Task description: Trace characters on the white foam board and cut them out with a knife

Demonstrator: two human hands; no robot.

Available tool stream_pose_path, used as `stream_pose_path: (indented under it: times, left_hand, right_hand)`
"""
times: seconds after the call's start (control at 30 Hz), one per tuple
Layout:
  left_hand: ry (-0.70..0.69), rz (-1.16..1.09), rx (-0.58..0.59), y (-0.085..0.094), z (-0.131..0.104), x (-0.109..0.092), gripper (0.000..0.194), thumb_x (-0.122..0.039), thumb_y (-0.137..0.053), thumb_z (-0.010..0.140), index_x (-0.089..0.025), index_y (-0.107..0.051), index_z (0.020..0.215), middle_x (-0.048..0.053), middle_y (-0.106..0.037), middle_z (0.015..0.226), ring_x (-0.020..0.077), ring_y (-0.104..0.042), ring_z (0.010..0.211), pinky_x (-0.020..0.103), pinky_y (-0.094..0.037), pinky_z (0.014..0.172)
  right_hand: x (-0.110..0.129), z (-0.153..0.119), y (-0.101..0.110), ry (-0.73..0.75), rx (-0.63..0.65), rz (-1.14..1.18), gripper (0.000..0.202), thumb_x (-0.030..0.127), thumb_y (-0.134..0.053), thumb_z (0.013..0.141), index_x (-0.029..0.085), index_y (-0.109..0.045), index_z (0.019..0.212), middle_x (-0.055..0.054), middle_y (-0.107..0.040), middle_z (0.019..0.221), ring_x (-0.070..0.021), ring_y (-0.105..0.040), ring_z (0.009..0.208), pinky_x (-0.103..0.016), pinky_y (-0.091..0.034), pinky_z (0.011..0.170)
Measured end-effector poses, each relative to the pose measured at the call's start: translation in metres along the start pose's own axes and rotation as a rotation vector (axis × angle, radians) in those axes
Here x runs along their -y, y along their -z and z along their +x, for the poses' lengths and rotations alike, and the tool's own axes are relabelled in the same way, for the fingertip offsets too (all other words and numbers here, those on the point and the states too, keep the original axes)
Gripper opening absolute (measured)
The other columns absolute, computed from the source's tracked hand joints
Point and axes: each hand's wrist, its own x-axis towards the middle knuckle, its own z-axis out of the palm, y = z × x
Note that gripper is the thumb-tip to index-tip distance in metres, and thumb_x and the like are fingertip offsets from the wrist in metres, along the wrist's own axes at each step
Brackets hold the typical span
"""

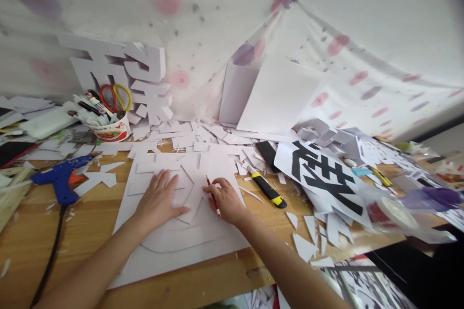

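My left hand (161,198) lies flat with fingers spread, pressing on a white cut-out character piece (186,183). That piece rests on a large white board (130,270) on the wooden table. In my right hand (226,200) is a slim red pencil (213,198), pinched between the fingers with its dark tip pointing away from me. The pencil is beside the right side of the cut-out; whether the tip touches the board I cannot tell. A curved line or edge runs across the lower part of the board.
A black and yellow utility knife (268,189) lies right of the board. A blue glue gun (63,178) with a black cord lies left. Behind stand a tub of pens and scissors (108,128) and a white foam character (119,67). A printed character sheet (322,174) and scraps lie right.
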Motion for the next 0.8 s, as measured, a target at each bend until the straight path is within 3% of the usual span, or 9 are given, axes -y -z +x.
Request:
stream_pose_path:
  times: [0.13,0.23,0.43,0.67,0.8]
  left_hand:
    - [-0.132,-0.027,-0.058,0.000,0.015,-0.018,0.059,-0.055,-0.042,0.079,-0.016,-0.047,0.123,0.013,-0.035,0.139,0.0262,-0.024,0.131,0.045,-0.023,0.106]
    - [-0.167,-0.035,-0.072,-0.010,0.026,-0.033,0.043,-0.038,-0.031,0.088,-0.016,-0.050,0.120,0.012,-0.041,0.135,0.0233,-0.032,0.128,0.042,-0.026,0.106]
    - [-0.143,-0.027,-0.105,-0.033,0.035,-0.040,0.044,-0.035,-0.035,0.087,-0.013,-0.047,0.124,0.014,-0.042,0.134,0.0242,-0.034,0.127,0.043,-0.028,0.105]
    - [-0.125,-0.008,-0.108,-0.031,0.031,-0.042,0.044,-0.036,-0.033,0.088,-0.015,-0.046,0.125,0.012,-0.042,0.135,0.0228,-0.034,0.127,0.042,-0.028,0.105]
    - [-0.127,-0.010,-0.119,-0.031,0.030,-0.042,0.052,-0.045,-0.033,0.087,-0.014,-0.045,0.126,0.013,-0.041,0.135,0.0235,-0.033,0.127,0.041,-0.027,0.106]
  right_hand:
    - [0.000,0.004,0.002,-0.026,0.018,-0.035,0.022,0.008,-0.053,0.075,0.016,-0.057,0.095,-0.006,-0.065,0.081,-0.0211,-0.050,0.097,-0.032,-0.039,0.085]
    - [0.000,0.005,0.003,-0.034,0.025,-0.047,0.019,0.008,-0.052,0.077,0.016,-0.058,0.093,-0.007,-0.064,0.076,-0.0209,-0.050,0.094,-0.032,-0.039,0.085]
    - [0.000,0.004,0.002,-0.037,-0.006,-0.060,0.018,0.009,-0.049,0.079,0.015,-0.058,0.093,-0.007,-0.062,0.072,-0.0222,-0.051,0.093,-0.033,-0.041,0.084]
    - [0.001,-0.003,-0.003,-0.080,-0.165,0.154,0.017,0.010,-0.043,0.082,0.016,-0.057,0.090,-0.008,-0.062,0.082,-0.0182,-0.055,0.080,-0.031,-0.045,0.077]
    - [0.001,-0.011,-0.002,-0.150,-0.284,0.348,0.018,0.015,-0.039,0.086,0.015,-0.055,0.095,-0.009,-0.062,0.086,-0.0163,-0.057,0.081,-0.029,-0.046,0.073]
